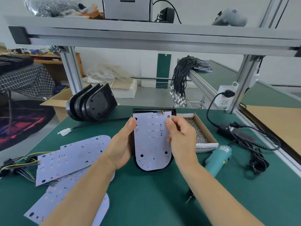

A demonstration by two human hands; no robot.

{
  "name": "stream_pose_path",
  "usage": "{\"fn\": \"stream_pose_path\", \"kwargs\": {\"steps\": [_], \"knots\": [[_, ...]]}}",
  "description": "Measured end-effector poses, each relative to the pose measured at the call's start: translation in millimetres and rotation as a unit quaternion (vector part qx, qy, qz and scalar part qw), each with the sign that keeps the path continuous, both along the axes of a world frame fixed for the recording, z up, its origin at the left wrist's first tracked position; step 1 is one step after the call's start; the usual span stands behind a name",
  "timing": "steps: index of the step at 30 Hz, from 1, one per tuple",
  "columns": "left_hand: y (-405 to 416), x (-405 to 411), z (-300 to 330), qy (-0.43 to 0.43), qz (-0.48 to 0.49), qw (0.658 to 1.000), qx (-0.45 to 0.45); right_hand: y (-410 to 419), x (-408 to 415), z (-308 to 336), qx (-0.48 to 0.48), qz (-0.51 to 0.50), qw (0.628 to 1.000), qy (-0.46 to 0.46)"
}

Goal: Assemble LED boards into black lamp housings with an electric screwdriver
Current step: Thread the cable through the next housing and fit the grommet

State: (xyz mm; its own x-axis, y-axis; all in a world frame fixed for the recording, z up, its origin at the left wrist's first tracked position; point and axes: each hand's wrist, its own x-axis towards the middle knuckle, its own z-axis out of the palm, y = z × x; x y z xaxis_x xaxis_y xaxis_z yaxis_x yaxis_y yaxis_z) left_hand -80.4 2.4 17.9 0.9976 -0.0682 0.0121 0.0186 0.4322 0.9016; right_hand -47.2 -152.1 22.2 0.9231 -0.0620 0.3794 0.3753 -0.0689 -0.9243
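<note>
Head view: both hands point(121, 145) point(180, 136) on LED board point(152, 144), apparently over housing point(170, 163).

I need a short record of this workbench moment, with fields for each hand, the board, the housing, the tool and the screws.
left hand: grips the left edge of the housing and board
right hand: pinches the board's right edge
LED board: lying in the housing, wires at far end
black housing: flat on the green mat
electric screwdriver: lying right of the housing, untouched
screw box: open, behind the right hand
spare boards: piled at left

Bright even light, soft shadows, edges bowed, perhaps slightly blurred
</note>
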Motion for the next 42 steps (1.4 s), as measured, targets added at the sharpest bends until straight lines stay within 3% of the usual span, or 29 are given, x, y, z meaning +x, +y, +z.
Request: {"fn": "stream_pose_path", "kwargs": {"steps": [5, 10, 16, 20, 26, 30, 33, 36, 42], "knots": [[0.8, 3.6, 3.1, -0.032, -0.005, 0.999, 0.027, 7.7, 5.8, 6.4, 0.007, -0.040, 0.998, -0.043], [-10.5, 7.8, -5.8, -0.105, 0.130, 0.984, 0.055, 9.9, 7.6, -1.6, -0.025, -0.079, 0.995, -0.057], [-7.7, 13.3, -12.7, -0.127, 0.170, 0.974, 0.075, -9.7, 4.1, 2.3, -0.082, -0.048, 0.992, -0.085], [-6.9, 17.5, -9.3, -0.111, 0.094, 0.986, 0.087, -9.8, 5.5, 14.7, -0.020, -0.035, 0.997, -0.068], [5.9, 18.9, -2.6, -0.055, 0.075, 0.995, 0.047, -5.7, -1.0, 18.4, 0.032, 0.042, 0.998, -0.018], [6.1, 17.3, 2.4, -0.053, 0.034, 0.993, 0.095, -10.2, 10.6, 15.1, 0.133, 0.024, 0.990, 0.037], [0.2, 15.6, 2.4, -0.039, 0.033, 0.990, 0.131, -9.6, 9.8, 10.3, 0.150, 0.000, 0.988, 0.017], [-3.1, 14.0, 5.2, -0.036, 0.050, 0.992, 0.110, -7.8, 11.9, 10.1, 0.068, -0.029, 0.997, -0.033], [-13.0, 11.1, 3.6, -0.002, 0.139, 0.989, 0.050, -11.7, 8.2, 12.1, -0.076, -0.005, 0.996, -0.040]]}}
